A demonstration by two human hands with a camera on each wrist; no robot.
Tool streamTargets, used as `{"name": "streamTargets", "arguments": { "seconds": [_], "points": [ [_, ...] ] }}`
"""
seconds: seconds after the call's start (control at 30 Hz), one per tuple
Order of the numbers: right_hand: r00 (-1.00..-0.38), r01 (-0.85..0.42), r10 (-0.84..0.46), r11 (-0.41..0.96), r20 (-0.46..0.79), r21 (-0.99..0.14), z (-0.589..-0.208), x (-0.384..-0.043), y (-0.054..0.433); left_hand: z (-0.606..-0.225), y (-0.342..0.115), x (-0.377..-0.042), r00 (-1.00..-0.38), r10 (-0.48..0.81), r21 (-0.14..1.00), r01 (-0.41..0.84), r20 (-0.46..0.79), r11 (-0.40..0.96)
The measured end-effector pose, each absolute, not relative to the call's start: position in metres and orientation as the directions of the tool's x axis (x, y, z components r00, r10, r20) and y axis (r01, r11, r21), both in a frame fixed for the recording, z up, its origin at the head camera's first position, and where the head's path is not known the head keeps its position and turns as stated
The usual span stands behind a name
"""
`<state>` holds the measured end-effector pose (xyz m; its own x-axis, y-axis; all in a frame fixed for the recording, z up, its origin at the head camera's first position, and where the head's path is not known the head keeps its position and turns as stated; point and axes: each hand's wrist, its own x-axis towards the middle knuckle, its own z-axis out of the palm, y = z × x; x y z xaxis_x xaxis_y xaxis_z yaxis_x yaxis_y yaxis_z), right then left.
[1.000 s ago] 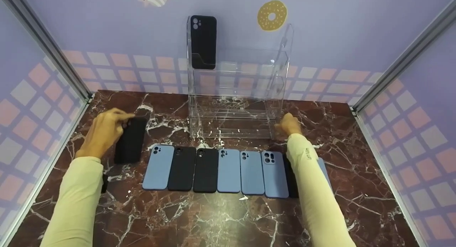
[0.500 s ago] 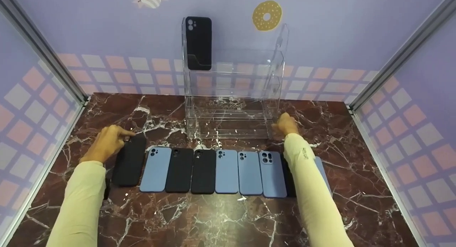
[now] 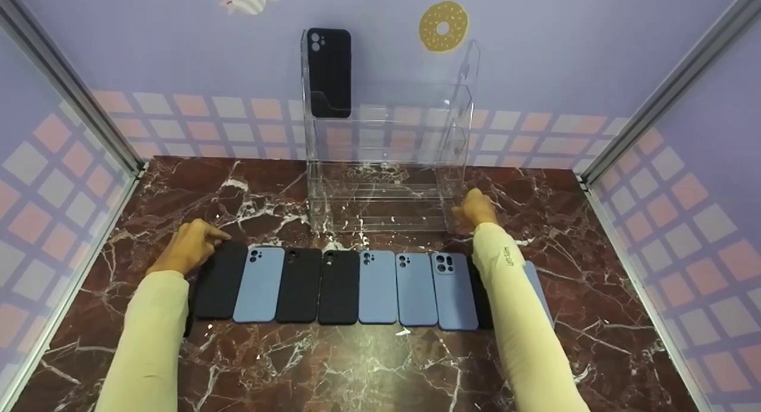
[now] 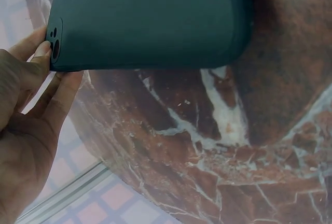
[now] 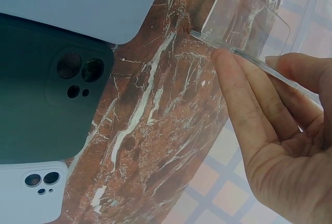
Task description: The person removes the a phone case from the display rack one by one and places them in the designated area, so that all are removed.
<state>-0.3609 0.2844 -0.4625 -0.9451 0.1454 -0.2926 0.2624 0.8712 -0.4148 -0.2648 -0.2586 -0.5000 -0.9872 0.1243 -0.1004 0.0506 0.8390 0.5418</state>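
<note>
My left hand (image 3: 187, 245) pinches a black phone case (image 3: 221, 284) by its camera end; in the left wrist view, thumb and fingers are at the corner beside the camera holes. The case lies at the left end of a row of phone cases, close beside a light blue case (image 3: 258, 284). My right hand (image 3: 477, 208) grips the lower right side edge of a clear tiered display rack (image 3: 389, 122), thumb and fingers on either side of the panel in the right wrist view. One black phone case (image 3: 330, 73) stands upright in the rack's top tier, at the left.
Several blue and black cases lie along the marbled table (image 3: 333, 370) in front of the rack. The right sleeve (image 3: 523, 317) covers part of the cases at the right end. A dark edge (image 3: 189, 317) shows beside the left sleeve. Patterned walls enclose the table.
My left hand has brought the black phone case toward the near side, down into line with the row's left end. The right hand has stayed on the rack's edge.
</note>
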Motion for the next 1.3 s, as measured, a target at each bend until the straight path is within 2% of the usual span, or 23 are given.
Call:
{"name": "streamTargets", "arguments": {
  "seconds": [0.43, 0.6, 0.73, 0.93, 1.13, 1.3],
  "points": [
    [-0.946, 0.259, 0.143, 0.875, -0.293, -0.409, -0.463, -0.361, 0.284, -0.503, -0.258, -0.263, -0.981, 0.118, 0.509, 0.024, -0.153, 0.860],
    [-0.943, 0.267, 0.149, 0.873, -0.299, -0.409, -0.462, -0.360, 0.284, -0.490, -0.259, -0.270, -0.977, 0.136, 0.475, 0.041, -0.167, 0.879],
    [-0.946, 0.257, 0.145, 0.882, -0.289, -0.396, -0.460, -0.359, 0.285, -0.460, -0.254, -0.286, -0.981, 0.134, 0.450, 0.058, -0.138, 0.891],
    [-0.947, 0.255, 0.143, 0.879, -0.287, -0.403, -0.459, -0.358, 0.284, -0.391, -0.227, -0.317, -0.993, 0.116, 0.451, 0.118, 0.030, 0.885],
    [-0.947, 0.261, 0.150, 0.875, -0.284, -0.408, -0.460, -0.358, 0.284, -0.323, -0.180, -0.351, -0.983, 0.118, 0.421, 0.168, 0.144, 0.891],
    [-0.948, 0.253, 0.145, 0.885, -0.284, -0.392, -0.462, -0.361, 0.283, -0.288, -0.138, -0.376, -0.962, 0.142, 0.365, 0.222, 0.234, 0.904]
  ]
}}
